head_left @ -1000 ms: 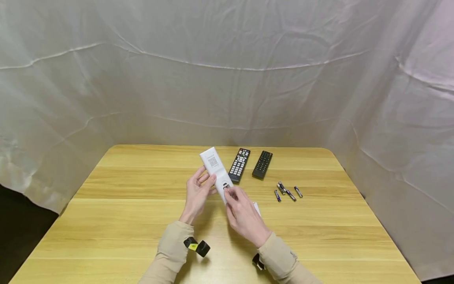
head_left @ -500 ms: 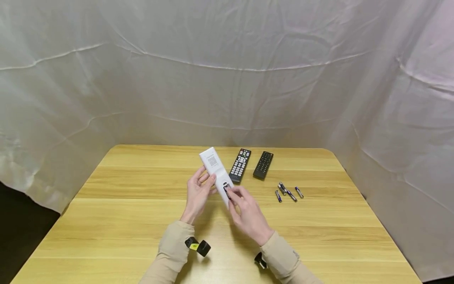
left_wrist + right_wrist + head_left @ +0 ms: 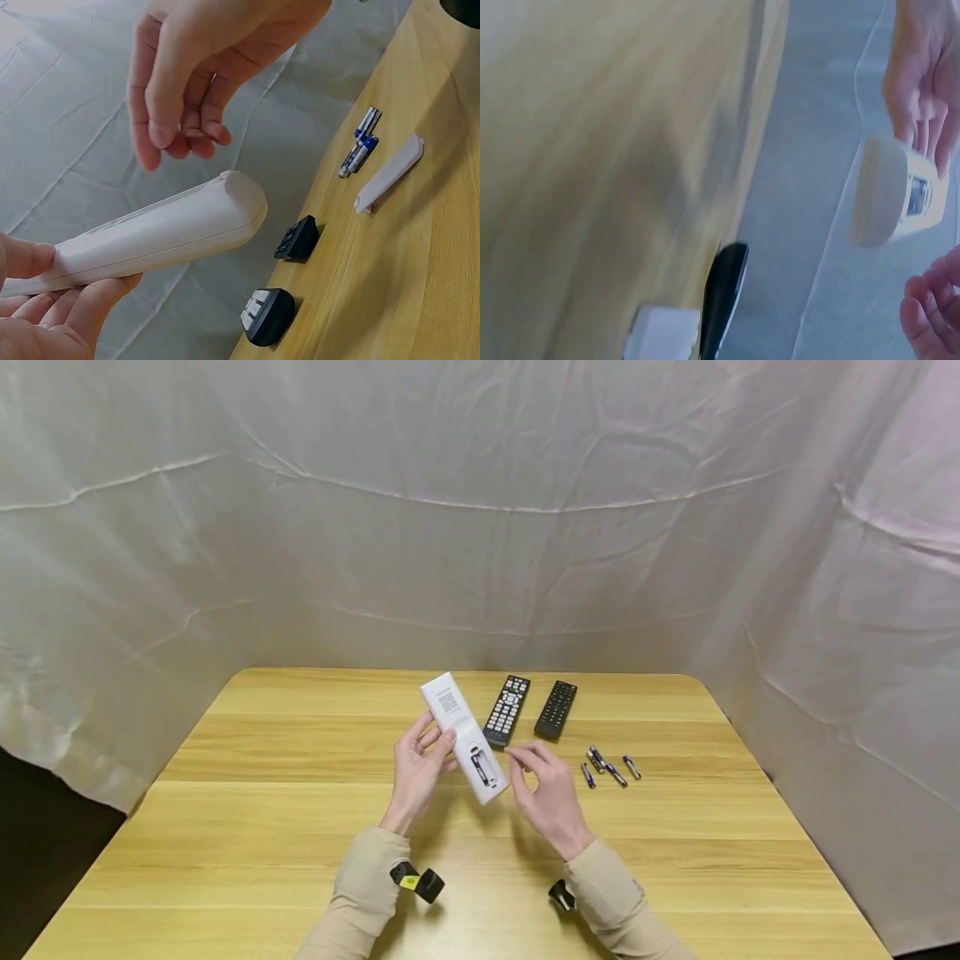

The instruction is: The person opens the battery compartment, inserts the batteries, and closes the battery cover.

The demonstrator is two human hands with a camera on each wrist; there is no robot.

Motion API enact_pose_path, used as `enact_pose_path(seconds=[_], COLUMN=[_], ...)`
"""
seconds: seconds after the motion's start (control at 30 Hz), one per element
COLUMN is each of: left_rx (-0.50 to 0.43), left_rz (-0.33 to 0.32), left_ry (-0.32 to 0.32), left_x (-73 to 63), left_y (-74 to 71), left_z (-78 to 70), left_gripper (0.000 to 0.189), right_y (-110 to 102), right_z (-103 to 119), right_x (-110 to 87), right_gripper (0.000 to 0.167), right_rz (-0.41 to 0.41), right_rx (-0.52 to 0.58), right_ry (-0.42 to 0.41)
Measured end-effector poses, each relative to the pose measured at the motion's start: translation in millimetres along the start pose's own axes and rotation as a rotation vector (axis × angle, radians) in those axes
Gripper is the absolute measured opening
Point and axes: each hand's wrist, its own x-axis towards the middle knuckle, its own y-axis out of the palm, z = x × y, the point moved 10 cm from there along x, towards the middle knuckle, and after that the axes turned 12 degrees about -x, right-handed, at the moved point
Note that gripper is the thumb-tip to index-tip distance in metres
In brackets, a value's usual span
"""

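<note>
My left hand (image 3: 420,768) grips a white remote control (image 3: 457,714), tilted with its back towards me. Its battery compartment is uncovered, and a dark battery (image 3: 478,768) lies along one side of it. Just right of the remote is my right hand (image 3: 551,793), fingers loosely bent, with nothing seen between them; the left wrist view shows that hand (image 3: 202,75) above the remote's end (image 3: 244,206), apart from it. A white battery cover (image 3: 390,172) lies on the table in the left wrist view; in the head view the right hand hides it.
A black remote with white buttons (image 3: 506,710) and a smaller black remote (image 3: 557,710) lie behind the hands on the wooden table (image 3: 247,827). Several loose batteries (image 3: 615,774) are to the right. Grey cloth (image 3: 480,527) hangs behind and at the sides.
My right hand has drawn back to the right from the battery compartment, where its fingers were pressing. The battery inside is now in plain sight. My left hand holds the remote much as before.
</note>
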Motion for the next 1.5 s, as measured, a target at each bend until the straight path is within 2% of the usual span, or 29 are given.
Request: enact_pose_path(seconds=[0.17,0.3,0.47,0.63,0.73,0.93,1.07,1.2,1.5], left_rx=[-0.001,-0.006,0.003,0.001,-0.006,-0.016,-0.014,-0.011,-0.001], left_rz=[-0.003,-0.003,-0.002,0.0,0.003,0.009,0.011,0.005,0.01], left_ry=[0.009,0.007,0.005,0.005,0.007,0.005,0.004,0.004,0.004], left_x=[0.5,1.2,1.2,0.7,0.8,1.3,1.4,1.3,0.9], left_y=[-1.6,-1.6,-1.5,-1.0,-0.4,0.6,0.7,0.6,1.1], left_z=[-0.6,-1.4,-2.6,-3.1,-3.3,-3.0,-3.0,-3.2,-3.5], left_gripper=[0.052,0.052,0.053,0.054,0.054,0.053,0.053,0.053,0.052], right_y=[-4.2,-4.6,-1.6,0.7,-0.7,-6.7,-6.5,-5.1,-1.8], right_z=[-14.8,-32.6,-60.7,-91.8,-106.7,-122.2,-134.9,-142.5,-154.4], right_x=[4.5,6.2,4.1,-5.2,-11.6,-15.0,-20.1,-23.2,-31.3], right_gripper=[0.015,0.017,0.019,0.027,0.03,0.021,0.016,0.007,0.007], right_rz=[0.004,0.053,0.203,0.398,0.474,0.486,0.525,0.552,0.613], right_rx=[-0.084,-0.203,-0.359,-0.403,-0.431,-0.498,-0.514,-0.506,-0.47], right_ry=[0.019,0.078,0.18,0.328,0.391,0.378,0.412,0.426,0.495])
